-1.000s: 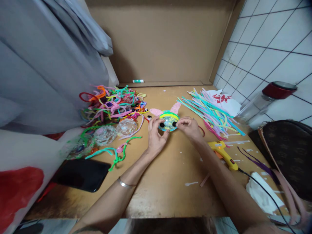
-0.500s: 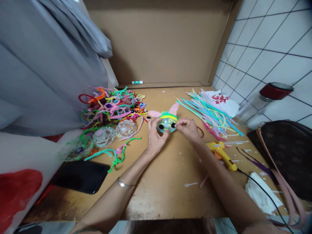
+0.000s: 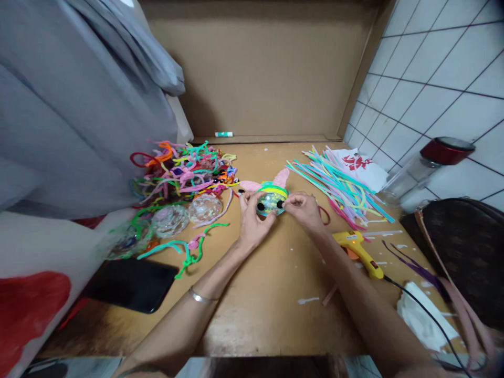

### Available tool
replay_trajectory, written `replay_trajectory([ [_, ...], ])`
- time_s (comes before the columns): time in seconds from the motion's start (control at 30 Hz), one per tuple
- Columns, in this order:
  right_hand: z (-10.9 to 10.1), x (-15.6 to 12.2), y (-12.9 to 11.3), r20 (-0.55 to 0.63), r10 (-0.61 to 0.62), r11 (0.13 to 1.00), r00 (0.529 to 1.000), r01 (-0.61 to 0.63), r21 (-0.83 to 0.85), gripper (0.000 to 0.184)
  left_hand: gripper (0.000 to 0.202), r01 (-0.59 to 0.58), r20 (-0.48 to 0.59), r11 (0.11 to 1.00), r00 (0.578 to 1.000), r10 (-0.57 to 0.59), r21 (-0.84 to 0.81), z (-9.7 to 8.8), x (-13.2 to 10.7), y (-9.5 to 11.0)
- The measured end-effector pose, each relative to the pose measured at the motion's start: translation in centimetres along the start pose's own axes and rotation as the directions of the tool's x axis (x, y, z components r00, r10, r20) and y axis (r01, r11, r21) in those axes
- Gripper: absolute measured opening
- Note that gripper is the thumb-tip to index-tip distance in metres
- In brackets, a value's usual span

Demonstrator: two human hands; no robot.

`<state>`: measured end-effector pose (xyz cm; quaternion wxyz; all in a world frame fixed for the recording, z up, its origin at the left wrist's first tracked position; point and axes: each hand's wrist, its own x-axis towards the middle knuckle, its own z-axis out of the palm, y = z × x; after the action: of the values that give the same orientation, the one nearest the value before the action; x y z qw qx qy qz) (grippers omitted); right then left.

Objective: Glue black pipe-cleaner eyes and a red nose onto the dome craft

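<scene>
A small round craft ball (image 3: 270,200), clear with glitter, wrapped in yellow and teal pipe cleaners, with pink ears and two black pompom eyes, rests on the brown table (image 3: 275,294). My left hand (image 3: 252,223) grips its left side with pinched fingers. My right hand (image 3: 305,210) pinches its right side near one black eye. Both hands are closed on the ball.
A tangle of bent pipe cleaners (image 3: 185,168) and two clear domes (image 3: 189,212) lie left. Straight pipe cleaners (image 3: 338,184) fan out right. A yellow glue gun (image 3: 356,251) with cord, a black phone (image 3: 132,286), a jar (image 3: 425,170) and a brown bag (image 3: 460,247) surround the work spot.
The craft ball and both hands have shifted slightly; the fingers stay pinched on its sides. Nothing else on the table has moved.
</scene>
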<state>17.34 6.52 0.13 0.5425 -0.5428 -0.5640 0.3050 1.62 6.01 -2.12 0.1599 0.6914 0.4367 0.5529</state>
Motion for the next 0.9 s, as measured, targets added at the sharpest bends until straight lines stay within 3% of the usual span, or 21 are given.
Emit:
replay_trajectory([
  [0.9,0.0,-0.2,1.1,-0.022,-0.03,0.999,0.999,0.03,-0.022,0.012,0.043,0.024,0.043,1.0,0.999,-0.024,0.006,-0.1,-0.1,0.2],
])
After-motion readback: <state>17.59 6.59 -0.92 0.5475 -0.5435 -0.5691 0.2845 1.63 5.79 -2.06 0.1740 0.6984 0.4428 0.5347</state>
